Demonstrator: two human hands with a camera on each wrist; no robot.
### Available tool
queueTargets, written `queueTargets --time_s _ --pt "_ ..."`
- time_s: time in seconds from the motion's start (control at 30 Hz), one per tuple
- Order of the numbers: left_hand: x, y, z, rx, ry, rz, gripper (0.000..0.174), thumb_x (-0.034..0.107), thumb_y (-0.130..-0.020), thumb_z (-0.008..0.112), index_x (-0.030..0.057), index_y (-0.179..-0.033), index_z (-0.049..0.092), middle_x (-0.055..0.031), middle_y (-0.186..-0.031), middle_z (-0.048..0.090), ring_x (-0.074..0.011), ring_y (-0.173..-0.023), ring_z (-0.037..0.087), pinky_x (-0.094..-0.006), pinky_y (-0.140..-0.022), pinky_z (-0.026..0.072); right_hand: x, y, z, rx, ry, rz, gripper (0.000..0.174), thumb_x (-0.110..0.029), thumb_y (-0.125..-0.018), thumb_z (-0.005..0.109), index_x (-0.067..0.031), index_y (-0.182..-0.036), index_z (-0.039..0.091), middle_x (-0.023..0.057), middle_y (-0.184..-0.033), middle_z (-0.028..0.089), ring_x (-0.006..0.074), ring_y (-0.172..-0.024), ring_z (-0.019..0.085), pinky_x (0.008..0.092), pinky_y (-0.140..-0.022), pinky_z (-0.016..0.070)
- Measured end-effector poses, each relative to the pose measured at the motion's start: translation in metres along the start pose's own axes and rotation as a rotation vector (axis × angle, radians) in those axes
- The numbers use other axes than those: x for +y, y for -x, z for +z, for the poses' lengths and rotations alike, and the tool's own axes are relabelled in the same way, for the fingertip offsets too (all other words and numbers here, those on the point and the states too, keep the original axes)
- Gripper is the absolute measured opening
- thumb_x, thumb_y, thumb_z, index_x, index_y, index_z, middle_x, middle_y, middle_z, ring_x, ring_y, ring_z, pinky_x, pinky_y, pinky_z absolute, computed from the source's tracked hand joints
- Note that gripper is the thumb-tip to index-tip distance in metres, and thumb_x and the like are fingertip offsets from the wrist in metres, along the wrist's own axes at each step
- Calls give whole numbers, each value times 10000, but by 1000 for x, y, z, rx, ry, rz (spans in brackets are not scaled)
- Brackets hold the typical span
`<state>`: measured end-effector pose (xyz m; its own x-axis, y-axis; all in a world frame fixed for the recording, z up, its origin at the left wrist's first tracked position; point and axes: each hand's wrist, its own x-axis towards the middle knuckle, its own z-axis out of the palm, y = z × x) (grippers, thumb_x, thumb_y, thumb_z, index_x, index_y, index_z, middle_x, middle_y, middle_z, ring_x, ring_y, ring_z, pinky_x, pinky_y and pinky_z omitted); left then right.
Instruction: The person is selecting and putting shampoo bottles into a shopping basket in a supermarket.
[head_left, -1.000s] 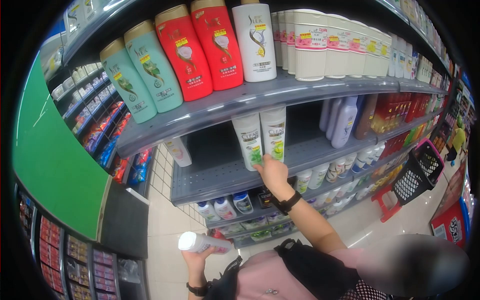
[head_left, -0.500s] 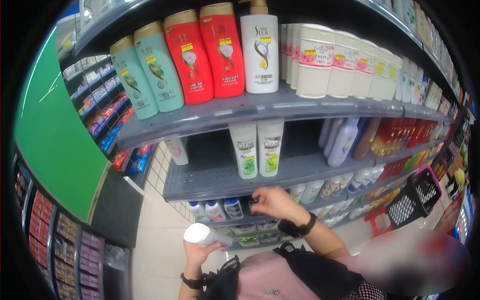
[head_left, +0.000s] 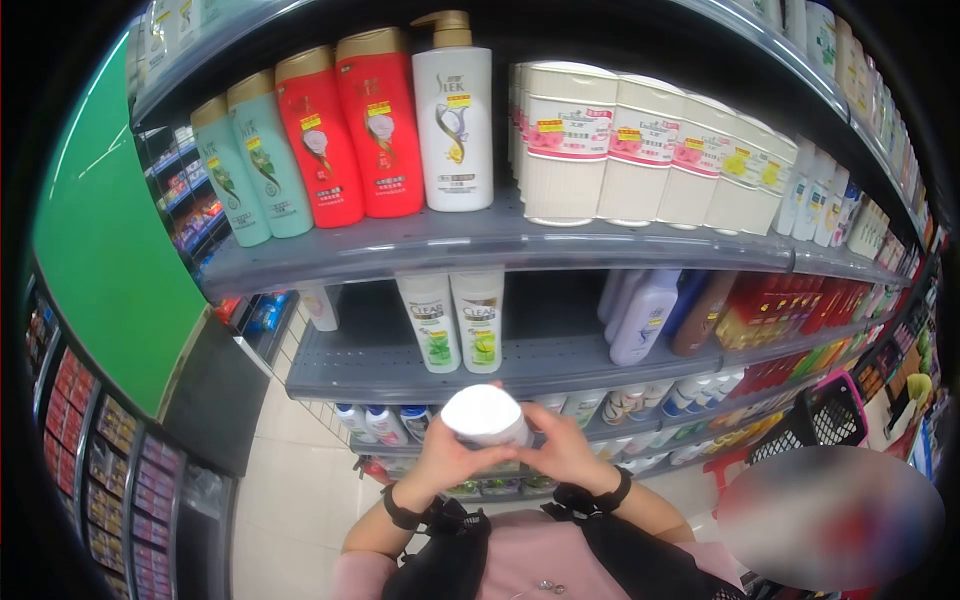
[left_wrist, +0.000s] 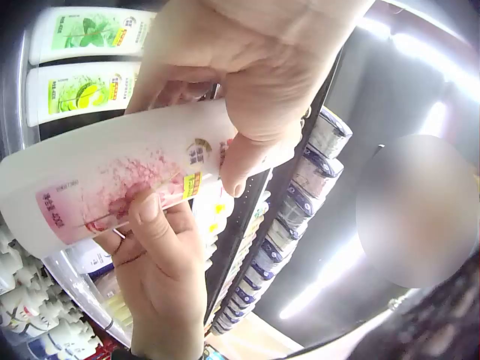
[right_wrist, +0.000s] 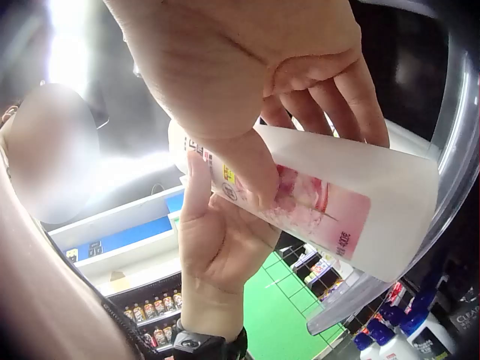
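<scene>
Both hands hold a white shampoo bottle [head_left: 482,412] in front of the shelves, its white end toward the head camera. My left hand [head_left: 447,462] grips it from the left, and my right hand [head_left: 562,448] from the right. In the left wrist view the bottle [left_wrist: 82,165] shows a pink label and a yellow tag; the left thumb lies near the lettering, the right thumb across the pink picture. The right wrist view shows the same label [right_wrist: 341,221]. Just behind, two white CLEAR bottles, one with a green picture [head_left: 430,325], one with lime [head_left: 480,325], stand upright on the shelf.
On the upper shelf [head_left: 400,250] stand green bottles [head_left: 270,160], red bottles [head_left: 375,130], a white pump bottle [head_left: 453,130] and cream bottles [head_left: 568,150]. Lilac bottles [head_left: 645,315] are right of the CLEAR pair. A black basket [head_left: 835,420] stands at the right.
My right hand has let go of the CLEAR bottles on the shelf and come down to the held bottle. My left hand has raised that bottle toward the middle.
</scene>
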<state>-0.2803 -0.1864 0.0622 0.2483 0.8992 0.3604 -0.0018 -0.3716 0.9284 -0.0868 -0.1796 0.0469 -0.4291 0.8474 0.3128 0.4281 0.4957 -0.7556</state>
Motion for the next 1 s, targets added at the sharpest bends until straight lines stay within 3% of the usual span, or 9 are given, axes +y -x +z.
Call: queueTargets --time_s 0.1,0.17,0.27,0.37,0.47,0.67,0.77,0.87,1.0 --pt "2 -11 19 56 164 150 692 99 -646 852 -3 -1231 496 -112 -1187 571 -192 -1171 521 -360 -987 423 21 3 -13 92 -97 10 579 -206 -719 773 -39 -1211 520 156 -1089 636 311 -995 634 362 -833 497" --pt "-12 -5 13 37 112 123 638 66 -678 821 -1 -1223 496 -117 -1235 540 -202 -1213 487 -369 -1013 404 33 5 -25 175 -287 -21 601 -182 -718 783 -24 -1228 507 151 -1101 645 281 -1045 627 358 -882 491" --pt "-39 21 -3 -48 2 -65 519 23 -717 779 7 -1168 522 -106 -1175 579 -204 -1137 546 -353 -978 441 44 0 -54 164 -334 29 630 -157 -716 787 -7 -1250 487 160 -1138 635 262 -1074 616 361 -915 480" --pt "-59 59 -20 112 24 -253 384 -20 -735 751 6 -1067 559 -93 -1044 638 -180 -965 627 -314 -865 507 55 -17 -74 160 -322 66 628 -138 -721 778 -5 -1256 478 170 -1170 620 259 -1096 604 352 -923 468" --pt "-75 99 -36 264 160 -326 314 -49 -746 726 8 -1012 568 -90 -964 655 -161 -888 646 -285 -791 525 71 -34 -78 273 -259 -75 602 -96 -716 770 1 -1237 484 188 -1159 620 271 -1118 588 350 -932 457" --pt "-55 121 -51 406 41 -201 260 -83 -761 683 0 -980 569 -89 -919 659 -156 -858 648 -267 -763 521 110 -84 -73 210 -243 -13 580 -62 -721 752 18 -1225 477 200 -1124 623 273 -1053 612 361 -902 472" --pt "-43 129 -50 434 33 -211 240 -88 -788 644 -5 -997 560 -109 -931 663 -176 -870 649 -281 -806 516 119 -109 -79 106 -515 12 559 -9 -764 699 70 -1247 430 154 -1133 613 205 -1027 606 327 -890 492" --pt "-50 141 -54 498 0 -262 225 -88 -790 633 -3 -986 562 -108 -905 666 -169 -868 648 -278 -800 516 141 -131 -80 66 -570 26 577 16 -778 676 71 -1272 384 160 -1156 596 212 -1046 596 328 -892 497" --pt "-57 143 -59 509 -21 -280 238 -108 -770 642 -6 -971 565 -99 -924 656 -156 -872 639 -267 -784 506 130 -151 -80 -10 -573 88 636 31 -755 699 62 -1292 359 168 -1185 576 229 -1089 574 337 -933 475"
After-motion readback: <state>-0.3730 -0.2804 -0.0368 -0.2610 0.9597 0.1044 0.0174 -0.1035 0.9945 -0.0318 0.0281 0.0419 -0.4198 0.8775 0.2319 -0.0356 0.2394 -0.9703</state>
